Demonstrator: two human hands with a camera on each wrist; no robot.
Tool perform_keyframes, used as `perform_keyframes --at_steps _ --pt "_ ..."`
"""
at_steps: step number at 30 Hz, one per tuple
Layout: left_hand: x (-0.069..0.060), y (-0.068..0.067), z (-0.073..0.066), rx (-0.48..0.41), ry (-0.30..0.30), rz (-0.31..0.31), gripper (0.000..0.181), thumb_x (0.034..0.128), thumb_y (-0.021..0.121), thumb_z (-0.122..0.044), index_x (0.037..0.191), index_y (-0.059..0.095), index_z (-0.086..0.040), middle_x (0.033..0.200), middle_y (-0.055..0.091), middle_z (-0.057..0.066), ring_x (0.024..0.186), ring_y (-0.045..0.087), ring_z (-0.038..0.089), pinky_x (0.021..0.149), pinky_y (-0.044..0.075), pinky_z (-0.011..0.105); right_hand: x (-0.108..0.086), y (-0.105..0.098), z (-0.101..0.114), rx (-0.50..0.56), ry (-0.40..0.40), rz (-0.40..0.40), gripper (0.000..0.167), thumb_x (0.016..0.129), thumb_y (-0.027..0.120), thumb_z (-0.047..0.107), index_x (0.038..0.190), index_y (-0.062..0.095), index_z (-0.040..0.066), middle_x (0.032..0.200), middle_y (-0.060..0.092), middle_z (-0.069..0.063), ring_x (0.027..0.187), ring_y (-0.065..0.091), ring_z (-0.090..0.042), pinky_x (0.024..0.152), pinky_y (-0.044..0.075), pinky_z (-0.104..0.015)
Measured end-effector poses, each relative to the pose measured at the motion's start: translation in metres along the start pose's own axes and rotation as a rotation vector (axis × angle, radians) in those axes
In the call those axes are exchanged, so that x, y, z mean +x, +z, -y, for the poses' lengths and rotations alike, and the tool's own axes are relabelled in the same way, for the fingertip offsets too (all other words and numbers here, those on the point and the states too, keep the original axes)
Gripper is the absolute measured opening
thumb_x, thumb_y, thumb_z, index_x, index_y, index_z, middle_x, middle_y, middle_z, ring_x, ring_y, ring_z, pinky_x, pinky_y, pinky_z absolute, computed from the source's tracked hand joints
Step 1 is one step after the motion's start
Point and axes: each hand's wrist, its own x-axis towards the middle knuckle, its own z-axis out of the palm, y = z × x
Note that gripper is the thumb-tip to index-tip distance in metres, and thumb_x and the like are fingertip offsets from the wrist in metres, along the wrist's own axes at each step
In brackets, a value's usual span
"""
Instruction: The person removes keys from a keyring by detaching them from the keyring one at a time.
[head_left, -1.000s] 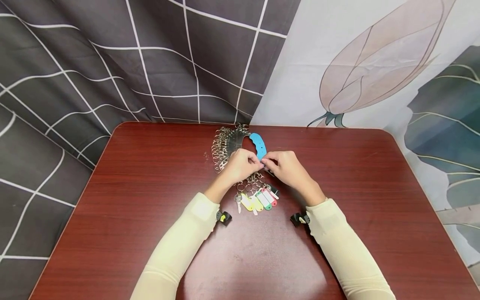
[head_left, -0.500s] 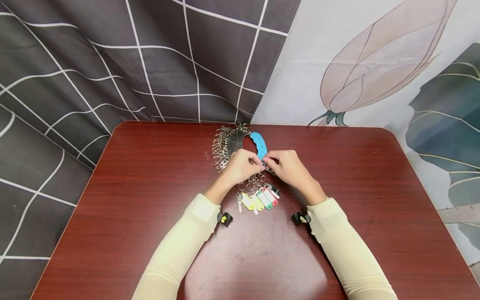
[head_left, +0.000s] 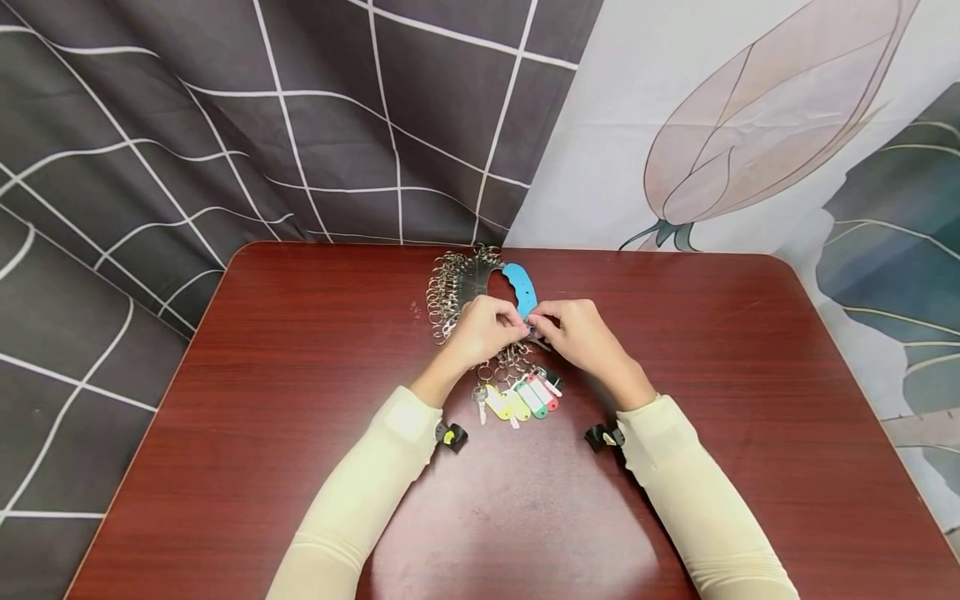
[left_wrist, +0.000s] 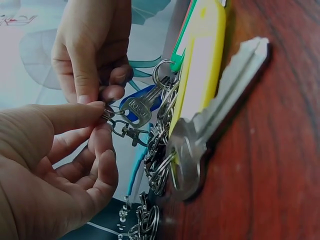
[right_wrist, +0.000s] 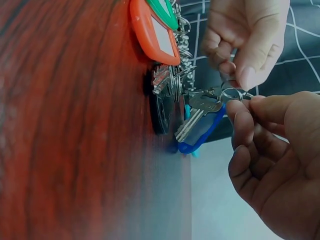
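Observation:
Both hands meet at a small metal split ring point(right_wrist: 231, 93), from which a silver key point(left_wrist: 138, 110) and a blue tag point(right_wrist: 202, 131) hang. The left hand point(head_left: 485, 333) pinches the ring between thumb and forefinger; a metal clasp point(left_wrist: 131, 133) hangs beside it. Opposite, the right hand point(head_left: 576, 335) pinches the ring's other side. Just behind the fingers lies a blue handle point(head_left: 519, 286) joined to a dark curved plate point(head_left: 472, 280), edged with many metal rings point(head_left: 442, 292). Nearer the front lie yellow point(head_left: 497, 403), green point(head_left: 537, 408) and red tags point(right_wrist: 152, 37) with keys.
The reddish-brown table point(head_left: 300, 350) extends around the hands. Behind it hang a dark grid-patterned curtain point(head_left: 330, 142) and a pale cloth point(head_left: 600, 167) with a large printed leaf or petal shape. A black tag point(right_wrist: 161, 112) lies beside the red one.
Hands and key holder keep nearly the same places; only slight finger movement at the ring shows. The whole head view has shifted very slightly.

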Motion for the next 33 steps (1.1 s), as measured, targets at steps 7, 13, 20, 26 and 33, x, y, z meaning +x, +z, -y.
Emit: perform_keyframes --at_steps 7,13,20,26,33 --pt "-0.0011 -0.0019 -0.0011 0.042 0.023 -0.006 0.011 0.0866 0.082 -0.017 0.077 0.079 -0.013 0.075 0.074 0.000 0.065 0.059 0.008 0.065 0.047 0.023 0.0002 0.0015 -0.0003 -0.014 0.019 -0.001 0.016 0.100 0.067 0.014 0.089 0.079 0.012 0.069 0.066 0.002 0.063 0.056 -0.013 0.065 0.048 -0.032" --pt "-0.0007 -0.0026 0.0001 0.080 0.039 0.001 0.009 0.0857 0.083 -0.018 0.077 0.080 -0.015 0.078 0.076 -0.003 0.069 0.060 0.007 0.069 0.047 0.024 0.0003 0.0029 0.0000 -0.011 0.055 -0.012 0.017 0.099 0.067 0.014 0.088 0.079 0.011 0.069 0.068 0.001 0.062 0.058 -0.013 0.063 0.048 -0.031" --pt "-0.0013 -0.0042 -0.0004 0.066 0.027 0.024 0.008 0.0859 0.083 -0.018 0.079 0.080 -0.015 0.077 0.075 -0.003 0.067 0.059 0.006 0.067 0.047 0.023 0.0007 0.0014 -0.0014 0.002 0.092 -0.005 0.016 0.099 0.067 0.015 0.088 0.078 0.012 0.069 0.067 0.002 0.064 0.058 -0.013 0.065 0.048 -0.032" --pt "-0.0024 -0.0050 -0.0014 0.046 0.028 0.026 0.006 0.0865 0.082 -0.017 0.081 0.081 -0.015 0.078 0.076 -0.003 0.067 0.061 0.005 0.066 0.048 0.022 0.0007 -0.0020 -0.0024 0.020 0.099 0.009 0.017 0.101 0.066 0.017 0.089 0.077 0.013 0.070 0.067 0.002 0.064 0.058 -0.011 0.066 0.048 -0.031" --pt "-0.0020 -0.0051 -0.0030 0.089 0.041 0.051 0.005 0.0885 0.079 -0.018 0.085 0.081 -0.015 0.081 0.076 -0.004 0.072 0.063 0.006 0.073 0.051 0.023 0.0007 -0.0068 -0.0032 0.028 0.109 -0.005 0.015 0.101 0.067 0.017 0.091 0.077 0.012 0.072 0.069 0.002 0.065 0.062 -0.011 0.067 0.051 -0.031"
